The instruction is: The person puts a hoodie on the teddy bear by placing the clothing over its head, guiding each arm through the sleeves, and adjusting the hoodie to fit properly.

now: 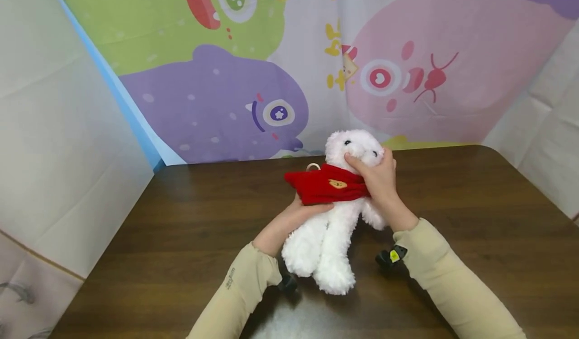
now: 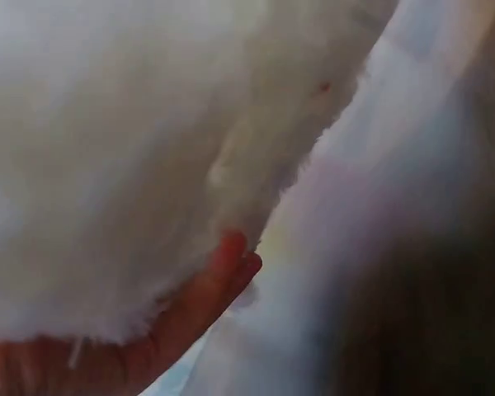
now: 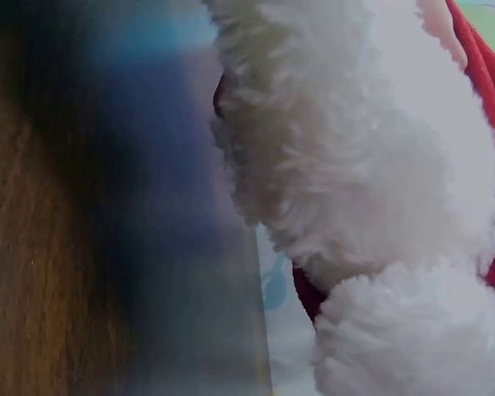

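Observation:
A white fluffy stuffed animal [image 1: 338, 238] with dark eyes leans back in the middle of the head view, legs toward me. A red cape [image 1: 318, 185] with a small tan bear patch goes round its neck and sticks out to the left. My right hand [image 1: 381, 182] grips the head, its thumb across the muzzle. Low on the body, my left hand [image 1: 294, 217] holds the toy, thumb lying along the front just below the cape. White fur [image 2: 132, 165] fills much of the left wrist view, with fingertips [image 2: 231, 256] at its edge. Fur hides the right fingers.
Under the toy is a dark brown wooden table [image 1: 181, 238]. A cloth backdrop [image 1: 217, 102] with cartoon creatures hangs behind its far edge, and pale panels [image 1: 59, 128] stand at the sides. A light-coloured ring [image 1: 313, 166] shows at the cape's upper edge.

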`<state>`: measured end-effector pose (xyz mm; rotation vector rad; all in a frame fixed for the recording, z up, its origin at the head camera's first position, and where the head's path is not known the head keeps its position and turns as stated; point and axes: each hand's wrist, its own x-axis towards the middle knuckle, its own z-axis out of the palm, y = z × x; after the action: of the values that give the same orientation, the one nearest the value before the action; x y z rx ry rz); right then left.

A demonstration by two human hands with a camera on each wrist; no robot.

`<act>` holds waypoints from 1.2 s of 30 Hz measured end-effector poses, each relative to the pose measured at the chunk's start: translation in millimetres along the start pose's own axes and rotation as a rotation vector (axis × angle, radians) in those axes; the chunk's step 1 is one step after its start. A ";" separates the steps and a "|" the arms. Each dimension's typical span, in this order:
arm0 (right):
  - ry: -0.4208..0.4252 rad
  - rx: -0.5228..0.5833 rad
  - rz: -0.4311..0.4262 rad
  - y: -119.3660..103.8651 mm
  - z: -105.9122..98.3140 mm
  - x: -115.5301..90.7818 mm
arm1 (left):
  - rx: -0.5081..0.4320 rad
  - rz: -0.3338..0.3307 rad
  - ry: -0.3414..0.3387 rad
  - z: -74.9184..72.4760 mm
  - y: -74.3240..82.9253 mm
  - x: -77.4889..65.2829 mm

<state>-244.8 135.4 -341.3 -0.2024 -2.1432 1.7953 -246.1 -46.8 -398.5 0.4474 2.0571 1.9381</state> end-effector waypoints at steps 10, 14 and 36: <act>-0.236 0.004 -0.060 -3.5 -23.9 3.5 | 0.001 -0.036 0.093 -1.2 32.5 -26.6; -0.101 0.014 -0.215 0.1 -31.5 0.4 | -0.022 -0.090 0.145 -6.5 38.5 -29.0; -0.140 -0.382 -0.918 15.5 -10.0 -21.8 | -0.105 -0.132 0.125 -5.2 40.5 -34.0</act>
<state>-222.7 140.7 -358.5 0.7231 -2.1090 0.8914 -215.9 -63.3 -358.1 0.1674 1.9910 2.0285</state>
